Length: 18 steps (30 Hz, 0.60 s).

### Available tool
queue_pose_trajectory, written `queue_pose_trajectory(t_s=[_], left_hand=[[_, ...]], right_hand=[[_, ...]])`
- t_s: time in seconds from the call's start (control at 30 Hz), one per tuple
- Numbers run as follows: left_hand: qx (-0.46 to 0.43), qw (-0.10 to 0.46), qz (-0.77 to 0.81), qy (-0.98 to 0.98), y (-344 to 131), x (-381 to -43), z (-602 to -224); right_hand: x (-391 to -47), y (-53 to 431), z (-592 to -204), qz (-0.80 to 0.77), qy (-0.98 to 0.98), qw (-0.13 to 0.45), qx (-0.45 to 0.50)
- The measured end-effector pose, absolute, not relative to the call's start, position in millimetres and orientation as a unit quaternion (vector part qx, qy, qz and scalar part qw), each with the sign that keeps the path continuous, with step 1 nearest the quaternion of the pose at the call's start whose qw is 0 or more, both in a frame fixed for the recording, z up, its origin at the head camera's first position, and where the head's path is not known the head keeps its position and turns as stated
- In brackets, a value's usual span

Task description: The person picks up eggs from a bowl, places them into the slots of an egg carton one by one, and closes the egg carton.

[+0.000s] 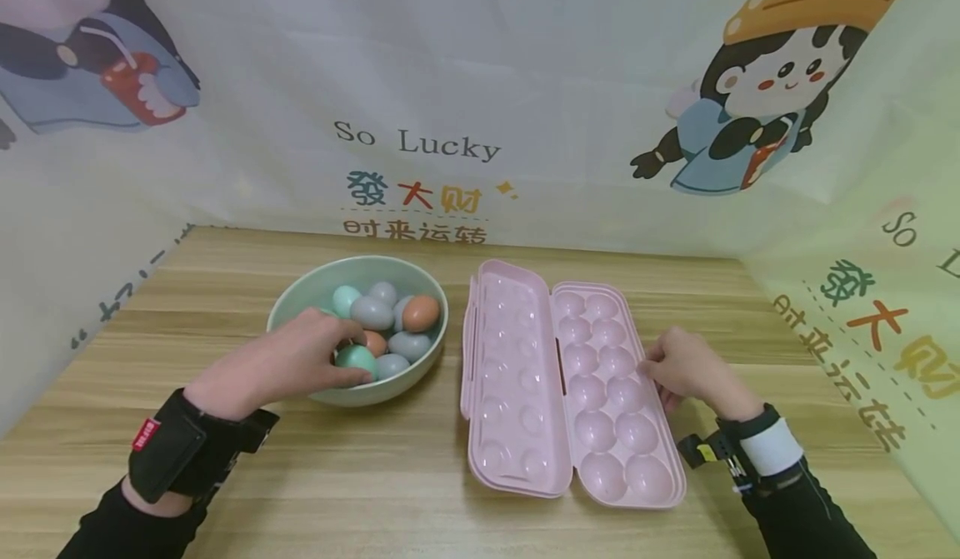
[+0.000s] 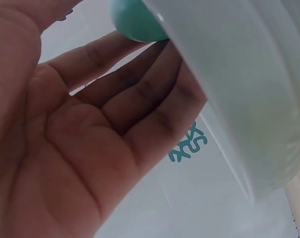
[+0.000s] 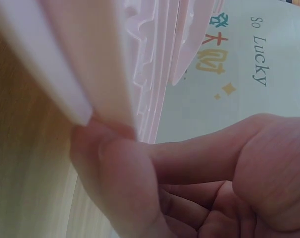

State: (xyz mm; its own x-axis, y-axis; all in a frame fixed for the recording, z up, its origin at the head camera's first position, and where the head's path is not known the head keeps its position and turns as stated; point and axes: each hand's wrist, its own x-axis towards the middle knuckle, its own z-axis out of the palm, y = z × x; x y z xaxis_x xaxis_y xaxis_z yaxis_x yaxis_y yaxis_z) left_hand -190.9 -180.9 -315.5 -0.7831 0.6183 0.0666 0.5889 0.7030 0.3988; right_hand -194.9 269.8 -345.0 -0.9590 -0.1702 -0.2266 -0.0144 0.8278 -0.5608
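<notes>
My left hand (image 1: pixel 296 355) reaches over the near left rim of a pale green bowl (image 1: pixel 401 384). Its thumb and fingers close around a green egg (image 1: pixel 357 361) inside; in the left wrist view the same egg (image 2: pixel 136 21) shows at the fingertips beside the bowl wall (image 2: pixel 239 94). Around it in the bowl lie several grey-blue eggs (image 1: pixel 371 313), brown ones (image 1: pixel 422 314) and another green egg (image 1: pixel 345 301). A pink plastic egg carton (image 1: pixel 517 376) lies unfolded, its cups bare. My right hand (image 1: pixel 690 369) pinches the carton's right edge (image 3: pixel 85 106) between thumb and fingers.
Bowl and carton stand side by side on a wooden table (image 1: pixel 360 476), a narrow gap between them. Behind and at the sides hangs a white printed cloth (image 1: pixel 570 151) with cartoon figures and lettering.
</notes>
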Motion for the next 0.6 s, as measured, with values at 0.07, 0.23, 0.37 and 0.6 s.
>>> queue_pose_trajectory(t_s=[0.07,0.23,0.37,0.6], left_hand=[[0.325,0.037,0.203,0.923,-180.5,-190.9,-314.6],[0.319,0.028,0.199,0.926,-181.1,-190.4,-311.8],[0.321,0.012,0.198,0.926,-182.9,-190.2,-309.3],[0.333,-0.016,0.195,0.923,-180.8,-190.2,-306.2]], right_hand=[[-195.2,269.6,-345.4,-0.290,0.946,0.135,-0.046],[-195.0,269.7,-345.2,-0.293,0.945,0.135,-0.052],[-195.4,269.8,-344.7,-0.290,0.946,0.132,-0.056],[-194.1,269.4,-344.6,-0.289,0.947,0.129,-0.055]])
